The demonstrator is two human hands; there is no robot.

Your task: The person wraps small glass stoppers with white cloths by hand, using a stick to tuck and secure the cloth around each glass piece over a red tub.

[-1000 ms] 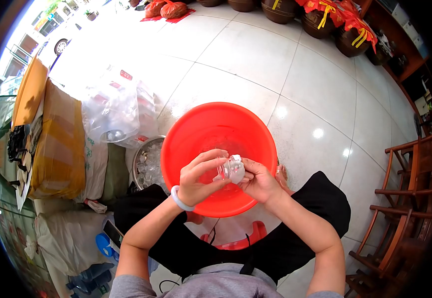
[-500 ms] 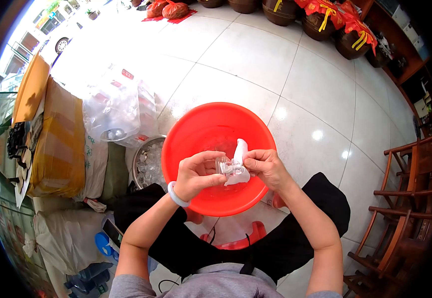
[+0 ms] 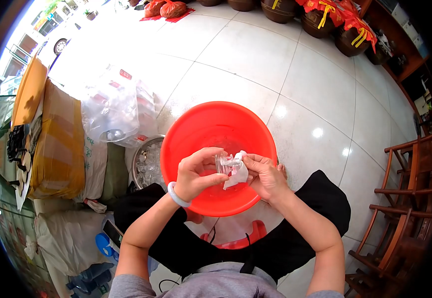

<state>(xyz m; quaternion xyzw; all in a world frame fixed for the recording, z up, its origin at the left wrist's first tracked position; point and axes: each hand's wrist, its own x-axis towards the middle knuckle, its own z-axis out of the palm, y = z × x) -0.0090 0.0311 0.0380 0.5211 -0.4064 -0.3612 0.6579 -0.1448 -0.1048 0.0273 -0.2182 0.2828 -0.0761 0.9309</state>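
Over the red basin (image 3: 196, 124), my left hand (image 3: 196, 174) is closed around a small clear glass (image 3: 222, 165), thumb below and fingers above. My right hand (image 3: 263, 174) pinches a white cloth (image 3: 236, 178) at the glass's right end, where part of the cloth seems to lie inside or against the glass. Left of the basin, a metal bowl (image 3: 135, 168) holds several clear glass-like pieces (image 3: 151, 161).
A clear plastic bag (image 3: 111, 109) stands beside a taped cardboard box (image 3: 59, 144) at left. Wooden chairs (image 3: 399, 213) line the right side. Dark jars (image 3: 317, 25) with red covers stand at the back. A red stool (image 3: 245, 242) shows between the legs.
The white cloth's upper end, which stood up above my right hand, is now bunched down at the glass. My right hand has turned slightly; my left hand stays nearly in place.
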